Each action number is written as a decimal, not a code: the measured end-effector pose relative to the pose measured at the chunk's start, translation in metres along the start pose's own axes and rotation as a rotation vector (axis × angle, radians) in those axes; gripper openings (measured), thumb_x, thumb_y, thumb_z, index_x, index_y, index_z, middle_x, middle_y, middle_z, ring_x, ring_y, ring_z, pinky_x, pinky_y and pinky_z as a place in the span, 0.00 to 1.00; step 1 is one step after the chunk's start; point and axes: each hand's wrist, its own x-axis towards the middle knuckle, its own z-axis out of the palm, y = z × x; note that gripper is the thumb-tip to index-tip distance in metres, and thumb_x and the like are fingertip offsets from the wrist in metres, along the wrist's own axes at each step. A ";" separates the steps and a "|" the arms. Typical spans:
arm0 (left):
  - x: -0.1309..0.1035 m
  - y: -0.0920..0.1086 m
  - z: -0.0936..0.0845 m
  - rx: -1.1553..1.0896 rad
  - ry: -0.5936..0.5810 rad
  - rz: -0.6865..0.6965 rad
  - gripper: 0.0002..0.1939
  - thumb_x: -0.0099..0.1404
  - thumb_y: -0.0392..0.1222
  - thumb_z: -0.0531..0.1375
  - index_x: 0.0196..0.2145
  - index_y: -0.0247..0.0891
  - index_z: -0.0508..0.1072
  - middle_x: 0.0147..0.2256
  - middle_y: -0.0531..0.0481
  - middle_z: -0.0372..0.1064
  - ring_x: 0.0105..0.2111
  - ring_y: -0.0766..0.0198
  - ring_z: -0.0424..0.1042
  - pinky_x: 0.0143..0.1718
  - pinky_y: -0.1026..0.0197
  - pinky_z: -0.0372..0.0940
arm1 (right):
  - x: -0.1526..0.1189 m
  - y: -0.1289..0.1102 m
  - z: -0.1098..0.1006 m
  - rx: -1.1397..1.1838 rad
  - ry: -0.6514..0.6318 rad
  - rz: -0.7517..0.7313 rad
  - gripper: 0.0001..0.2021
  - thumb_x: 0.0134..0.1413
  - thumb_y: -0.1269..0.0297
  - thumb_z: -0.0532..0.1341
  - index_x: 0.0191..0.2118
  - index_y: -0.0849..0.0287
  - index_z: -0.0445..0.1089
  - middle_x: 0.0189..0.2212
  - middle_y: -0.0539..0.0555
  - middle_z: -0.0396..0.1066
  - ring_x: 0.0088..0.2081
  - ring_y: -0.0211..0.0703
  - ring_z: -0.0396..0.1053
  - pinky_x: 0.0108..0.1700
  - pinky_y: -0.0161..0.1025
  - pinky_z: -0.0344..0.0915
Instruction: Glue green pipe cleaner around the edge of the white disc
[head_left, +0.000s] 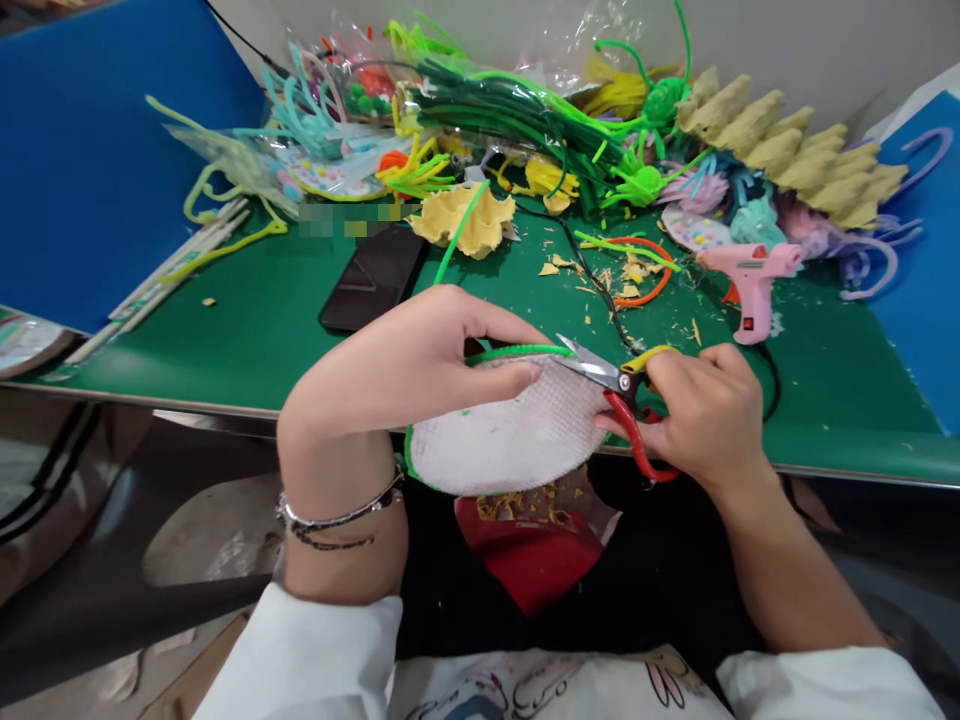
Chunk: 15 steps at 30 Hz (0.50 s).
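My left hand [442, 365] pinches the upper edge of a white textured oval piece [510, 435], which has a bright green pipe cleaner [521, 352] along its rim. A loose green length sticks up behind that hand. In my right hand [701, 410] is a pair of scissors [596, 370] with red and yellow handles. Their blades are parted and point left, at the green rim near my left fingertips. Whether the blades touch the pipe cleaner I cannot tell. The oval is tilted over the table's front edge, above my lap.
A black phone [375, 278] and a torn egg-carton piece [469, 220] lie behind my left hand. A pink glue gun [754, 285] stands at the right, its cord trailing down. Bagged pipe cleaners [495, 110] and a long egg-carton strip [795, 150] line the back. Blue panels [112, 150] flank the table.
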 end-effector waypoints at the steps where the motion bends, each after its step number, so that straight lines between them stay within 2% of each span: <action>1: 0.000 0.000 0.000 0.004 -0.001 0.003 0.16 0.60 0.43 0.56 0.40 0.36 0.80 0.29 0.56 0.77 0.25 0.70 0.66 0.26 0.72 0.59 | 0.000 0.000 0.000 0.001 0.004 -0.005 0.26 0.60 0.41 0.50 0.20 0.55 0.56 0.15 0.47 0.56 0.21 0.37 0.49 0.32 0.38 0.50; 10: 0.002 -0.003 0.000 0.016 0.004 0.050 0.17 0.61 0.44 0.56 0.40 0.34 0.80 0.31 0.54 0.78 0.27 0.70 0.68 0.28 0.71 0.60 | 0.001 0.001 0.001 -0.010 0.038 -0.047 0.26 0.61 0.43 0.50 0.20 0.56 0.57 0.15 0.47 0.57 0.21 0.36 0.49 0.31 0.38 0.51; 15: 0.002 -0.004 0.000 0.010 0.010 0.032 0.18 0.60 0.44 0.55 0.40 0.35 0.80 0.31 0.55 0.78 0.26 0.70 0.67 0.27 0.72 0.60 | 0.000 0.000 0.003 0.042 0.057 -0.040 0.24 0.61 0.45 0.53 0.20 0.55 0.55 0.15 0.46 0.55 0.21 0.36 0.46 0.30 0.37 0.50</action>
